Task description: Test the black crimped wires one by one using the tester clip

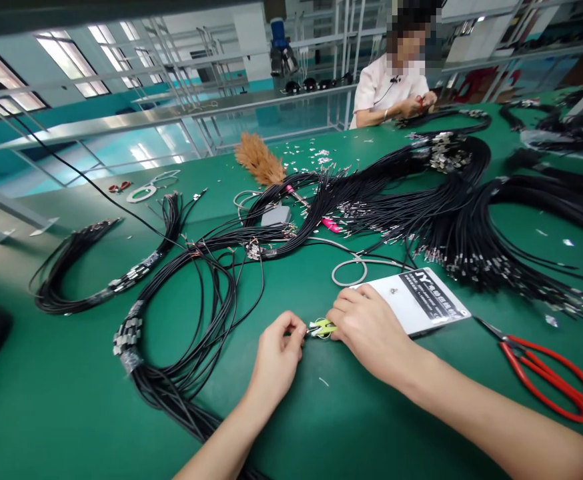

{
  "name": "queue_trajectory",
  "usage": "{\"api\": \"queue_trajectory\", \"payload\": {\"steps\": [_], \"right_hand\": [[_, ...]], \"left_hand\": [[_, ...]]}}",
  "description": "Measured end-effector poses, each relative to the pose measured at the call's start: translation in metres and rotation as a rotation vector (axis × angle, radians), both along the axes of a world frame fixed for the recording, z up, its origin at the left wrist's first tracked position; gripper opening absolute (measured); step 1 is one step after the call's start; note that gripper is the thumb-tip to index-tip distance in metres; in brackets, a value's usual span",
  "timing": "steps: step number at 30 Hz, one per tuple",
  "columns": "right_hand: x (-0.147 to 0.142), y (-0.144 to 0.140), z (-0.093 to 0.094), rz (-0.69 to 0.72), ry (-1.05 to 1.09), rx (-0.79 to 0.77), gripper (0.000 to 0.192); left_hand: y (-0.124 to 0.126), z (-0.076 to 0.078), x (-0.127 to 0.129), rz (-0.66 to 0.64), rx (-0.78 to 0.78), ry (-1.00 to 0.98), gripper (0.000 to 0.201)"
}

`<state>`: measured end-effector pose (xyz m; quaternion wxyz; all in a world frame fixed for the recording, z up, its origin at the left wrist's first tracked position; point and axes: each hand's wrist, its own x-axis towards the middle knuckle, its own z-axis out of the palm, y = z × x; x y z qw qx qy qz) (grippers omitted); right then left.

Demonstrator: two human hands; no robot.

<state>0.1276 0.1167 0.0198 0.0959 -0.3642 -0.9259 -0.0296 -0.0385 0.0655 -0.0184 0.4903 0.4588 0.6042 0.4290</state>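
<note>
By the right hand [369,328], pliers [325,327] are gripped, fingers [342,313] curled; by the left hand [277,353], something tiny [308,331] is being pinched; scissors [546,373] seen at four o'clock.

Looks forward and down from the wearer's own head, from just above the near side of the green bench [71,373], with the left hand [275,357] and right hand [371,333] close by, below the middle of the frame. Leans somewhat sideways, with the bench's far edge slanting upward from left to right. Reaches well past the hands, in one wide sweep, to a co-worker [389,87] at upper right and windows [74,63] at upper left.
</note>
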Motion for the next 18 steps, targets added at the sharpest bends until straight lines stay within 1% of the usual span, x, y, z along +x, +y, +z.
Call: {"api": "queue_trajectory", "payload": {"steps": [5, 7, 9, 10, 13, 14, 16, 18], "right_hand": [[-0.002, -0.003, -0.001, -0.009, 0.031, 0.007, 0.016], [0.004, -0.007, 0.001, -0.020, 0.055, 0.014, 0.022], [0.018, -0.013, 0.004, -0.046, 0.119, 0.036, 0.032], [0.028, -0.017, 0.004, -0.063, 0.165, 0.053, 0.032], [0.064, -0.036, -0.001, -0.135, 0.381, 0.133, 0.018], [0.076, -0.043, -0.004, -0.168, 0.421, 0.168, 0.016], [0.091, -0.056, -0.012, -0.186, 0.445, 0.173, 0.013], [0.095, -0.065, -0.019, -0.170, 0.426, 0.149, 0.012]], "left_hand": [[0.003, -0.001, 0.002, -0.014, -0.001, 0.073, 0.020], [0.003, -0.001, 0.001, -0.018, -0.006, 0.088, 0.020], [0.003, -0.001, 0.001, -0.020, -0.008, 0.092, 0.019], [0.003, -0.001, 0.001, -0.020, -0.008, 0.091, 0.019], [0.003, 0.001, 0.001, -0.018, -0.007, 0.079, 0.019], [0.003, 0.002, 0.001, -0.019, -0.008, 0.073, 0.020], [0.003, 0.003, 0.002, -0.022, -0.010, 0.061, 0.020], [0.004, 0.004, 0.002, -0.025, -0.013, 0.055, 0.021]]}}
